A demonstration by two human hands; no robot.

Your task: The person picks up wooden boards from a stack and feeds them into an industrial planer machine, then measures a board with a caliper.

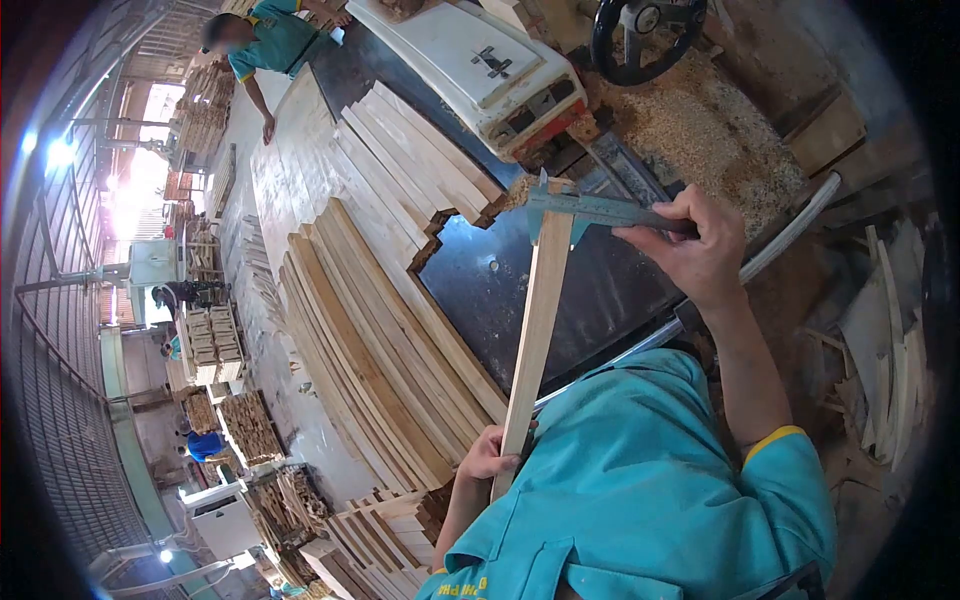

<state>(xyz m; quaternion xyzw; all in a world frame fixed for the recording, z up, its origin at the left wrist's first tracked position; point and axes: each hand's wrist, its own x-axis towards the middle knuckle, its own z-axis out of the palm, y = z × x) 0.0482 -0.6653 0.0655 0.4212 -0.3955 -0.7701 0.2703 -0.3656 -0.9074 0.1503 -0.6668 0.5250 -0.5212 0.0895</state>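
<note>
A long, narrow wooden strip (536, 330) slants up from my waist. Near its lower end my left hand (486, 456) is wrapped round it. At the upper end a metal caliper (605, 211) lies across the wood, its jaws about the strip's end. My right hand (695, 240) grips the caliper's far end between thumb and fingers. Behind the strip is a dark machine table (480, 300). Just left of the strip, long wooden strips (370, 350) lie side by side in a row.
A white machine housing (480, 70) stands ahead with a black handwheel (645, 30) and a sawdust heap (700, 140). More boards (400, 150) lie on the table. A co-worker (275, 45) leans at its far end. Wood scraps (885, 340) are at the right; stacked timber (250, 425) is at the left.
</note>
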